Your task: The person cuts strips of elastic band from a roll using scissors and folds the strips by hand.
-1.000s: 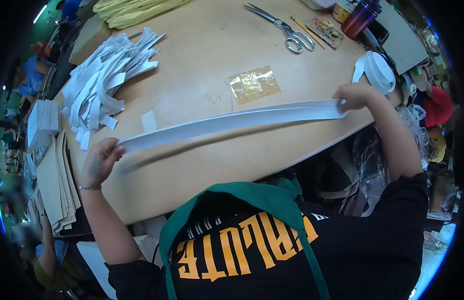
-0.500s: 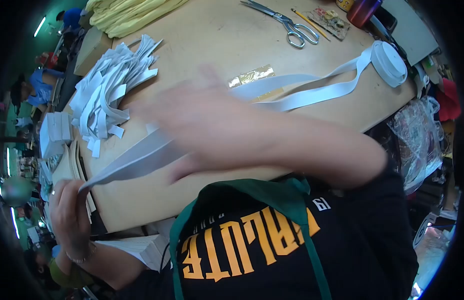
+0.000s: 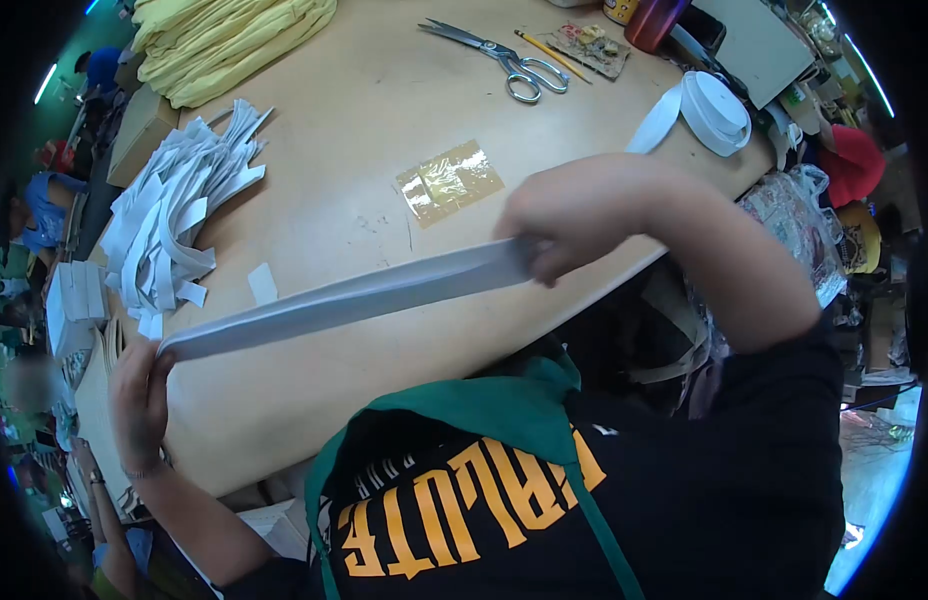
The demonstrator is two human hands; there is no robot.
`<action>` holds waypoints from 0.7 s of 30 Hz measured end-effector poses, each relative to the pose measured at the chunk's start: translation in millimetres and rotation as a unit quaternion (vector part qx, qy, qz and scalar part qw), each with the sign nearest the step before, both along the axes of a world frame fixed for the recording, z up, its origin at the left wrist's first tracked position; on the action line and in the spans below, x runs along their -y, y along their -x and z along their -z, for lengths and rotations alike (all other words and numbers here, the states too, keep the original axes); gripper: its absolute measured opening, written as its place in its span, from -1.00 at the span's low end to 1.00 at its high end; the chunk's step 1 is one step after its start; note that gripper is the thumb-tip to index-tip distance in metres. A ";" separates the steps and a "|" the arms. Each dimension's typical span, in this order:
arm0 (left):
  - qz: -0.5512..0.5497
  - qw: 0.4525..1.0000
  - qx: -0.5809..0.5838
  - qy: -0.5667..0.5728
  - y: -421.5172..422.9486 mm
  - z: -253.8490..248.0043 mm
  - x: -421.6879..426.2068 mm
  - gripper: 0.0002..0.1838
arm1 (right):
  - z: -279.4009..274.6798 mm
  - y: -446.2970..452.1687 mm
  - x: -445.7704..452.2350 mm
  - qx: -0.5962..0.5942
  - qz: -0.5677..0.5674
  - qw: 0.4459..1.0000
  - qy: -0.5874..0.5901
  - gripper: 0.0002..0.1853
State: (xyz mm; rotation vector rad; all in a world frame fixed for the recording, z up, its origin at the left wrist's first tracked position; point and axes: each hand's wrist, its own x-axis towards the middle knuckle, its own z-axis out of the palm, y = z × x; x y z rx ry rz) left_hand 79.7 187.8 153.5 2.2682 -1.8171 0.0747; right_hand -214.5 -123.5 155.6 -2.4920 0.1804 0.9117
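A flat white band (image 3: 354, 300), which looks like elastic, is stretched above the table between my two hands. My left hand (image 3: 139, 400) pinches its left end near the table's left edge. My right hand (image 3: 584, 210) is closed around the other end, with the fingertips partly hidden. Beyond my right hand a roll of the same white band (image 3: 714, 115) lies on its side, its loose tail running down behind my forearm. A small white piece (image 3: 263, 284) lies on the table just behind the stretched band.
A pile of cut white strips (image 3: 179, 215) lies at the left. Yellow folded cloth (image 3: 229, 45) sits behind it. Scissors (image 3: 504, 62), a pencil (image 3: 552, 55) and a dark red bottle (image 3: 654, 25) are at the back. Brown tape (image 3: 450, 183) is stuck on the table (image 3: 334, 170). Other people are at far left.
My right hand has moved right from over the middle of the table, and the band is now drawn out long and straight. My left hand keeps its pinch. The view has shifted slightly.
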 end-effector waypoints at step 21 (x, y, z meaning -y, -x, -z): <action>-0.087 0.967 -0.233 -0.047 -24.3 69.6 10.9 -0.82 | 37.7 111.1 142.5 -0.243 0.093 0.913 0.314 -0.62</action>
